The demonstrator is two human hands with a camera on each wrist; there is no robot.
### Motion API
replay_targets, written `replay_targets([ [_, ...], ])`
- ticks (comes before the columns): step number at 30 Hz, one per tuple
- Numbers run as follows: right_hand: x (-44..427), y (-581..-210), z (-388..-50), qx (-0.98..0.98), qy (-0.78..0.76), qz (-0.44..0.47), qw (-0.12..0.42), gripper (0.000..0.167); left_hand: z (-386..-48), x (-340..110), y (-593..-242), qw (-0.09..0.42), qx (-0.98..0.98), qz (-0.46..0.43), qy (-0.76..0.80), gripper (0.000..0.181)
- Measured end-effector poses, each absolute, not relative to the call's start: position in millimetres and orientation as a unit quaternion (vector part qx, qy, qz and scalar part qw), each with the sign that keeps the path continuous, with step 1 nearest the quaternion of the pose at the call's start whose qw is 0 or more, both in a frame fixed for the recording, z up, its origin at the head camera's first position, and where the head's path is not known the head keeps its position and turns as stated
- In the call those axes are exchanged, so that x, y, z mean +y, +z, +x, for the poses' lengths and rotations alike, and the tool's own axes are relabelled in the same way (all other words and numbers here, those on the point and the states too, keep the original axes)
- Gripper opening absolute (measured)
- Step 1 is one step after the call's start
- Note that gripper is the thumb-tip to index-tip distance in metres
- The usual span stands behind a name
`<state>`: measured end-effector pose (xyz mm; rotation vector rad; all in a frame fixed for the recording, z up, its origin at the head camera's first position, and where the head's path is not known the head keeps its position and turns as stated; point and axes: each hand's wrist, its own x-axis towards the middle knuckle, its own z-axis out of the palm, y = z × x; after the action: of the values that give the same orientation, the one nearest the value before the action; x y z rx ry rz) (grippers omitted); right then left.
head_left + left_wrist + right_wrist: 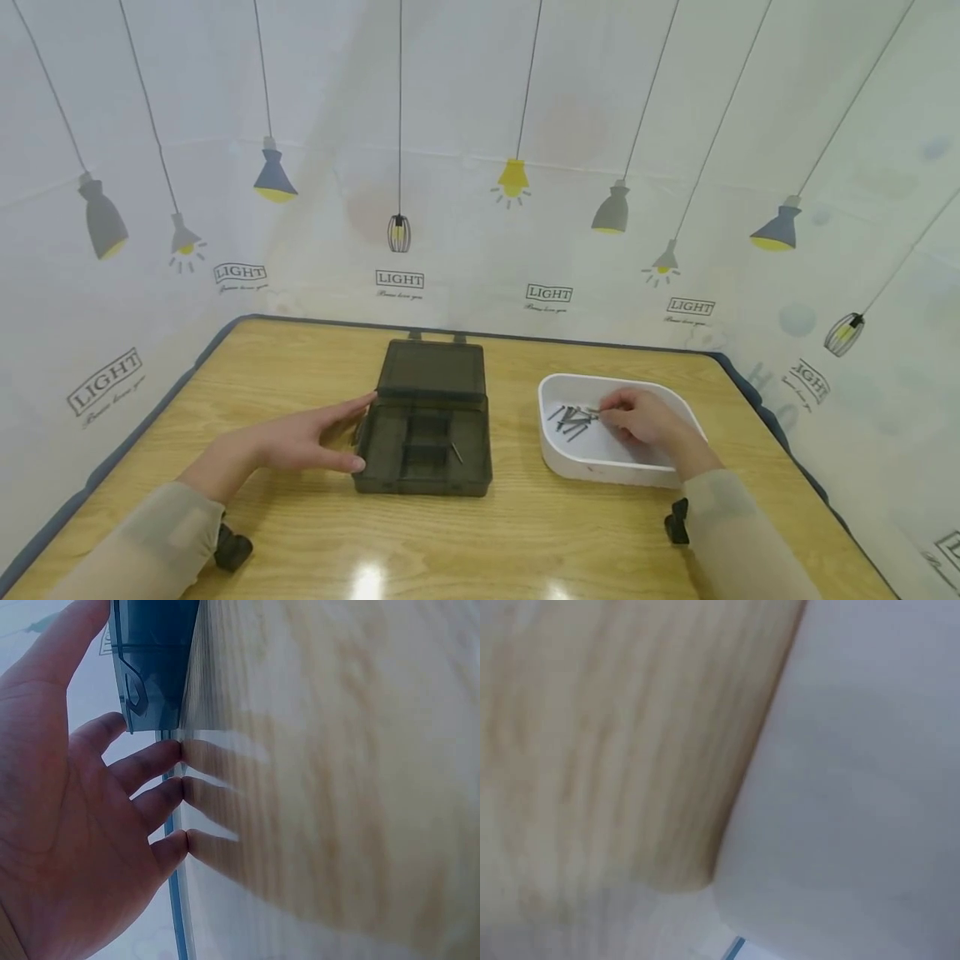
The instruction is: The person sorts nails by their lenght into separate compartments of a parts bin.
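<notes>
A dark translucent plastic box lies with its lid swung back. One screw rests in its right compartment. My left hand is spread at the box's left side, thumb by the near corner and fingers along the wall; the left wrist view shows the same hand beside the box. Inside a white tray, my right hand has its fingers bent together at a screw on the edge of a pile of grey screws. In the right wrist view the tray wall hides that hand.
Both containers stand on a wooden table, the tray to the right of the box with a strip of bare wood between them. Behind the table hangs a pale curtain printed with lamps. The tray's raised rim surrounds the screws.
</notes>
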<state>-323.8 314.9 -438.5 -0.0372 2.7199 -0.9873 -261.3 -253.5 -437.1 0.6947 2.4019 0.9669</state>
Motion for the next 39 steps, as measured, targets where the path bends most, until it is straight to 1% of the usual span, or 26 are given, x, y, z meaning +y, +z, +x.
replay_targets([
  [7, 315, -425, -320, 0.927, -0.355, -0.017, 0.122, 0.024, -261, -254, -436, 0.229, 0.868, 0.255, 0.358, 0.106],
  [16, 307, -408, -305, 0.890, -0.440, -0.035, 0.112, 0.031, -261, -253, -435, 0.229, 0.872, 0.250, 0.353, 0.107],
  [23, 298, -401, -296, 0.847, -0.519, -0.060, 0.103, 0.042, -260, -254, -434, 0.231, 0.868, 0.252, 0.359, 0.106],
  [30, 278, -393, -291, 0.829, -0.540, -0.105, 0.097, 0.039, -260, -254, -436, 0.231, 0.867, 0.255, 0.361, 0.106],
  [34, 264, -389, -289, 0.819, -0.555, -0.117, 0.087, 0.041, -260, -254, -436, 0.230, 0.867, 0.256, 0.361, 0.106],
  [39, 246, -386, -288, 0.803, -0.575, -0.135, 0.083, 0.038, -261, -254, -436, 0.228, 0.869, 0.255, 0.357, 0.106],
])
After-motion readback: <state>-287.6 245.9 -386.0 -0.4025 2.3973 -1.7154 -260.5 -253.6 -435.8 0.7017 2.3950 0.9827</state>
